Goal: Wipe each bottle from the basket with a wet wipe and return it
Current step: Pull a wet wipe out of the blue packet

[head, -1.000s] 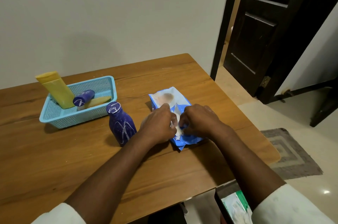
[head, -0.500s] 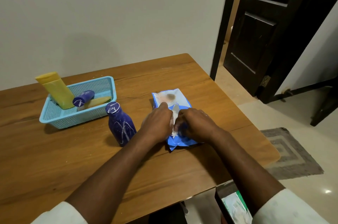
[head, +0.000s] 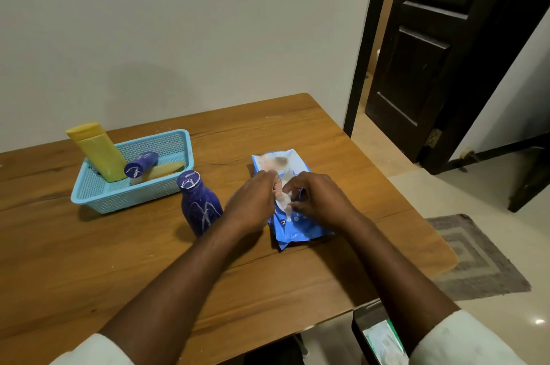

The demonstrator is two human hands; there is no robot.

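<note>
A blue wet-wipe pack (head: 297, 226) lies on the wooden table (head: 148, 260). My left hand (head: 253, 204) and my right hand (head: 320, 199) meet over its middle, and both pinch a white wipe (head: 282, 199) that sticks out of the pack's opening. A dark blue bottle (head: 201, 204) with white smears stands upright just left of my left hand. Behind it sits a light blue basket (head: 101, 201) holding a tall yellow bottle (head: 98, 151), a smaller blue bottle (head: 141, 165) on its side and a pale yellow tube (head: 165, 169).
The table's right edge runs close behind the pack. A dark wooden door (head: 440, 52) stands open at the right, and a grey mat (head: 476, 257) lies on the floor. A phone (head: 378, 335) shows at the bottom right below the table edge.
The pack has shifted slightly on the table under my hands. My fingers have drawn closer together on the white wipe at the opening.
</note>
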